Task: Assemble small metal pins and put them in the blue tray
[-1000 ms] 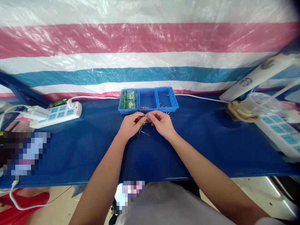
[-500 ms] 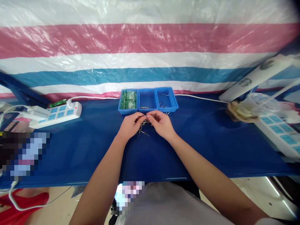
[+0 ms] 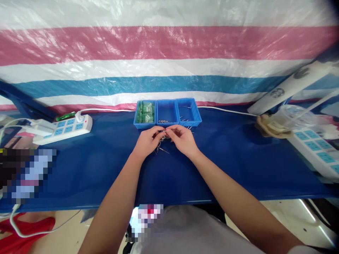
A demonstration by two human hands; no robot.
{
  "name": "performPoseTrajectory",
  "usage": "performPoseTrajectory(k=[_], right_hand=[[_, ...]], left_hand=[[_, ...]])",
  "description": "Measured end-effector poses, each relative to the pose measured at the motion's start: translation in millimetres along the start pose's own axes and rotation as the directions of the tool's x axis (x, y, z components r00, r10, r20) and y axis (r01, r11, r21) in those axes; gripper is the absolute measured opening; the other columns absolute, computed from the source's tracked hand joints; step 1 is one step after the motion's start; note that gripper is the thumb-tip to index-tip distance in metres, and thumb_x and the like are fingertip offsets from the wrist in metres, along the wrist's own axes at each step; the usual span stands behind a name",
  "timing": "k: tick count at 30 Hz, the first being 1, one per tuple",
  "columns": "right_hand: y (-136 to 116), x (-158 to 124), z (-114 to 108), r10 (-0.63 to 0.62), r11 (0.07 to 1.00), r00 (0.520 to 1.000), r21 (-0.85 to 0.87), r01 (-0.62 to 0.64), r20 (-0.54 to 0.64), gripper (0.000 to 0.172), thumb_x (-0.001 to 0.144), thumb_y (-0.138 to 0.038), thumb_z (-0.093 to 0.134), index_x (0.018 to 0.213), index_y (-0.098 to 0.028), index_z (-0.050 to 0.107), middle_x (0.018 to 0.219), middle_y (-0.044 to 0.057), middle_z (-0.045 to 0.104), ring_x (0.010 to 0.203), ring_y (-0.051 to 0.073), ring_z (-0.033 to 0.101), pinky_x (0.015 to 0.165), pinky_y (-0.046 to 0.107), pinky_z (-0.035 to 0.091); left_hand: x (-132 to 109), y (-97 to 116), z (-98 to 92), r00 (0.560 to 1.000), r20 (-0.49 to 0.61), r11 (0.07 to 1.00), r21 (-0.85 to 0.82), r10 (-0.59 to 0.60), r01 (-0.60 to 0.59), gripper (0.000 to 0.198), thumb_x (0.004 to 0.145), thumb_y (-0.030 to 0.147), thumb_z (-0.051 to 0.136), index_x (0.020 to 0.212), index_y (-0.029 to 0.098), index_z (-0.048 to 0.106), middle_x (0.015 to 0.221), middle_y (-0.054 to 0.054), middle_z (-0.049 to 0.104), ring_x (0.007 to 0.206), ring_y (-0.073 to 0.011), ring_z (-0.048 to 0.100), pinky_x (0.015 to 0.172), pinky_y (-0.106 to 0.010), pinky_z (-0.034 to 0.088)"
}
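My left hand point(image 3: 148, 141) and my right hand point(image 3: 183, 140) meet fingertip to fingertip just in front of three joined blue bins. Both are closed in a pinch; whatever sits between the fingertips is too small to make out. Beneath and between them lie several thin metal pins point(image 3: 164, 150), partly covered by the fingers. The left bin point(image 3: 144, 125) holds green-and-white packets point(image 3: 147, 112). A few small shiny metal pieces point(image 3: 162, 121) rest in the middle bin point(image 3: 166, 107). In the right bin point(image 3: 192, 122) are a few thin metal pins.
A white power strip point(image 3: 66, 130) with plugs lies at the left, near a pixelated object point(image 3: 33, 174). Another power strip point(image 3: 315, 146) stands at the right beside a clear plastic cup point(image 3: 293, 116). A white cable point(image 3: 225, 110) runs behind the bins. Striped sheeting point(image 3: 169, 46) hangs behind the blue table point(image 3: 238, 158).
Almost nothing differs. Both hands stay pinched together over the pins, with only a very slight shift at the fingertips.
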State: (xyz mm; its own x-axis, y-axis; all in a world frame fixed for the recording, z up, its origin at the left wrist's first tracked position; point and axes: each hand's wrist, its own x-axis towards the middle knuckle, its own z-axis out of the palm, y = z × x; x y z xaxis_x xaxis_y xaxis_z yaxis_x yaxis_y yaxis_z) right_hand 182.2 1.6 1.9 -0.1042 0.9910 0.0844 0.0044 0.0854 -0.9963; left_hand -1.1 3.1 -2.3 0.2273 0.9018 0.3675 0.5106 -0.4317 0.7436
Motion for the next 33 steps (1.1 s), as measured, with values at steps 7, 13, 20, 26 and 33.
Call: performPoseTrajectory(k=[7,13,20,26,33], right_hand=[[-0.6,0.1,0.3,0.008,0.999,1.0,0.031,-0.008,0.012,0.038,0.08,-0.055,0.078,0.096,-0.021,0.074,0.085,0.005,0.076,0.076,0.018,0.069,0.065,0.031,0.055],[0.0,1.8,-0.7,0.057,0.997,0.998,0.049,-0.056,-0.027,0.041,0.079,-0.058,0.077,0.093,-0.02,0.074,0.079,0.005,0.074,0.068,0.017,0.065,0.057,0.029,0.053],[-1.8,0.0,0.2,0.012,0.999,1.0,0.044,-0.012,0.007,0.04,0.079,-0.056,0.078,0.095,-0.02,0.074,0.085,0.005,0.076,0.077,0.018,0.07,0.066,0.031,0.056],[-2.2,-0.4,0.5,0.023,0.999,1.0,0.045,-0.023,0.016,0.04,0.079,-0.057,0.078,0.095,-0.021,0.074,0.085,0.005,0.076,0.078,0.019,0.07,0.065,0.031,0.056],[-1.4,0.9,-1.3,0.053,0.997,0.998,0.049,-0.052,-0.016,0.04,0.08,-0.057,0.077,0.093,-0.019,0.074,0.081,0.005,0.076,0.07,0.017,0.067,0.059,0.029,0.053]], left_hand=[[0.7,2.9,-3.3,1.0,0.023,1.0,0.01,0.003,-0.004,0.032,0.099,0.046,0.059,0.105,0.019,0.076,0.081,-0.002,0.074,0.068,-0.0126,0.065,0.068,-0.023,0.051],[-0.9,1.2,1.3,0.999,-0.026,0.999,-0.04,0.02,-0.021,0.028,0.095,0.038,0.067,0.117,0.022,0.074,0.067,0.004,0.064,0.056,-0.0093,0.056,0.06,-0.021,0.048],[1.5,1.8,-2.0,1.0,-0.011,1.0,-0.01,0.016,-0.017,0.026,0.098,0.04,0.061,0.108,0.02,0.075,0.084,-0.001,0.074,0.067,-0.0118,0.064,0.067,-0.023,0.05],[0.3,2.2,-2.6,1.0,0.0,1.0,-0.009,-0.007,0.007,0.031,0.098,0.046,0.061,0.103,0.019,0.075,0.076,-0.001,0.072,0.063,-0.0118,0.062,0.064,-0.023,0.049],[-0.4,1.0,0.8,0.999,-0.04,0.999,-0.034,0.021,-0.023,0.025,0.095,0.037,0.066,0.112,0.021,0.075,0.068,0.003,0.065,0.058,-0.0096,0.055,0.063,-0.022,0.049]])
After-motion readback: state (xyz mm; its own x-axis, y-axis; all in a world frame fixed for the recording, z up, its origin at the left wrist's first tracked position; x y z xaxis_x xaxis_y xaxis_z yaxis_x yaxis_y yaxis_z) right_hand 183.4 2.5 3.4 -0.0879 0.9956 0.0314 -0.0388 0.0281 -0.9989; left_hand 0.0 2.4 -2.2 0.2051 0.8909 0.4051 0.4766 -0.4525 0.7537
